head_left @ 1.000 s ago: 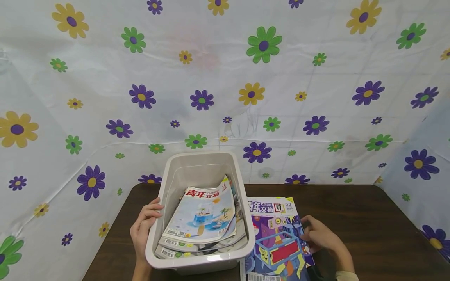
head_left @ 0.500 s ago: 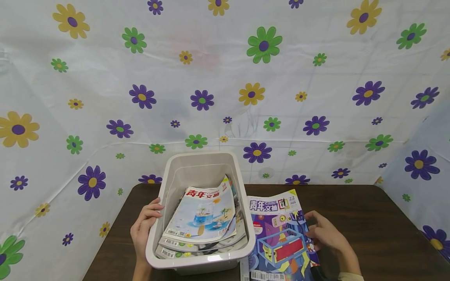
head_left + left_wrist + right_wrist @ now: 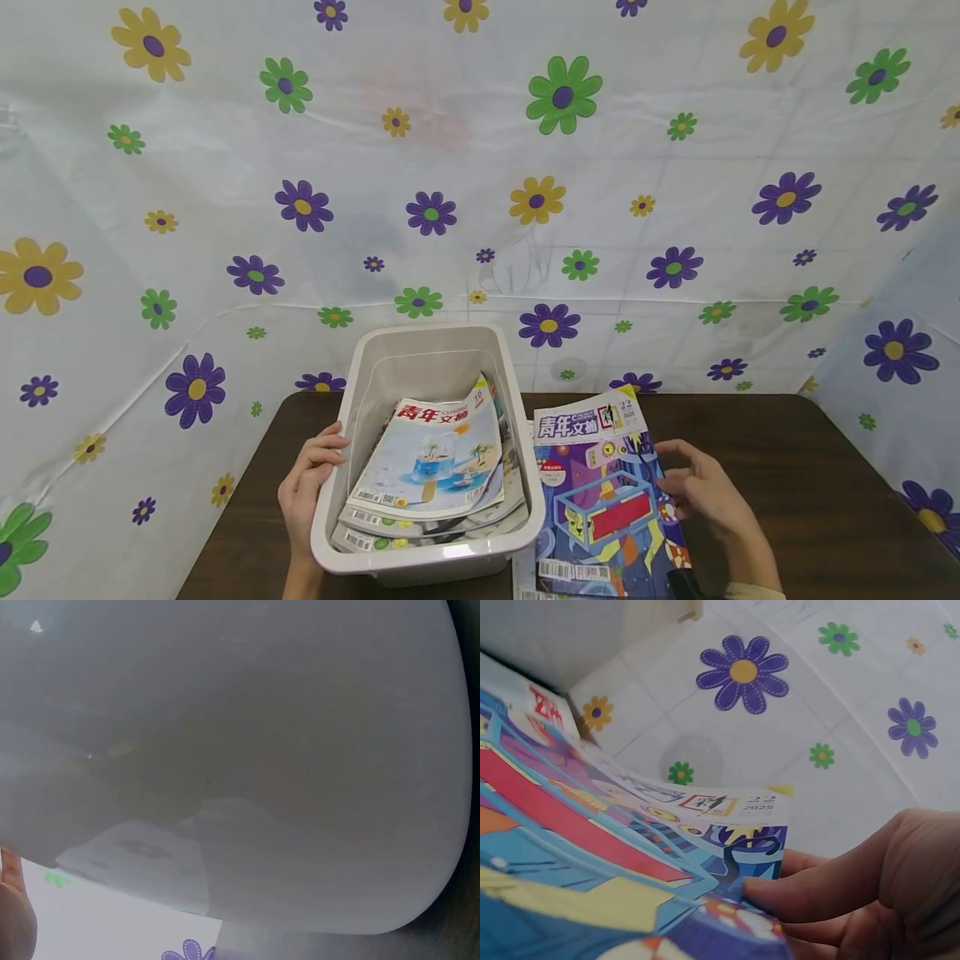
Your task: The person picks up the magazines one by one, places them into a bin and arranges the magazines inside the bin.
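A light grey plastic bin (image 3: 335, 492) stands left of centre on the table, with several magazines inside. The top one is a blue-and-white magazine (image 3: 431, 458) with a red title. At the bin's left edge, my left hand (image 3: 306, 483) holds the rim with bent fingers; its thumb is hidden. My right hand (image 3: 705, 492) pinches the right edge of a purple magazine (image 3: 600, 500) with a purple title, thumb on top. In the right wrist view the pinched edge of this magazine (image 3: 727, 855) bends upward. Another magazine (image 3: 523, 575) shows partly beneath it.
The dark brown wooden table (image 3: 810, 500) extends to the right of my right hand. A white curtain (image 3: 480, 167) printed with purple, green and yellow flowers rises behind the table and along both sides. The bin's right wall borders the purple magazine.
My right hand has shifted the purple magazine slightly away from me and to the right, uncovering more of the one below. My left hand and the bin have stayed in place.
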Demonstrator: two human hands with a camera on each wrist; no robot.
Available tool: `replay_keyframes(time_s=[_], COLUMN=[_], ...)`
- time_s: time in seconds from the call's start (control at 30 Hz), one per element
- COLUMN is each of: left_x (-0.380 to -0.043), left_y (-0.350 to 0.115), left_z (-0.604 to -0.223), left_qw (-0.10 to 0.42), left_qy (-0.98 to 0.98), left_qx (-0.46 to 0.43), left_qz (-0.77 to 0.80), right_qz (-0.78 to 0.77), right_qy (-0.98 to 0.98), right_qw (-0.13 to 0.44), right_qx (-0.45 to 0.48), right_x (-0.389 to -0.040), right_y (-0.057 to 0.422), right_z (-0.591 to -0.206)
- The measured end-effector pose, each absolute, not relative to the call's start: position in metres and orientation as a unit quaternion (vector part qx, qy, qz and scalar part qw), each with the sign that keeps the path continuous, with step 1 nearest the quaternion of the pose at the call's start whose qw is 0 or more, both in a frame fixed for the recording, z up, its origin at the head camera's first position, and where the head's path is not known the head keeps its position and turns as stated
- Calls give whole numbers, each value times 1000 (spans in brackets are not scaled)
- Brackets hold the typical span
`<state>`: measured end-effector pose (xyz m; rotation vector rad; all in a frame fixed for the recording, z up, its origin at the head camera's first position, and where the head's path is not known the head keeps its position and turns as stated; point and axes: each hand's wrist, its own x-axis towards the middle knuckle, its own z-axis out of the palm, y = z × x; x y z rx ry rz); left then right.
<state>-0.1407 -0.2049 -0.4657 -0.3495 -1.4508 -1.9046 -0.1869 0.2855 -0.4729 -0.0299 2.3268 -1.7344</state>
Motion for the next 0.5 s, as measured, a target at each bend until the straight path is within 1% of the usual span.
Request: replay_keyframes(time_s=[0.23, 0.5], left_x=[-141, -141], left_y=[-204, -205], left_z=[-465, -465], left_qw=[353, 352], left_qy=[-560, -560], left_qx=[-137, -136], left_qz=[-737, -737], right_qz=[-606, -606], right_qy=[791, 793], right_qw=[78, 40], right_qx=[35, 52], right_x=[-185, -182], right_y=[283, 281], right_z=[-465, -456])
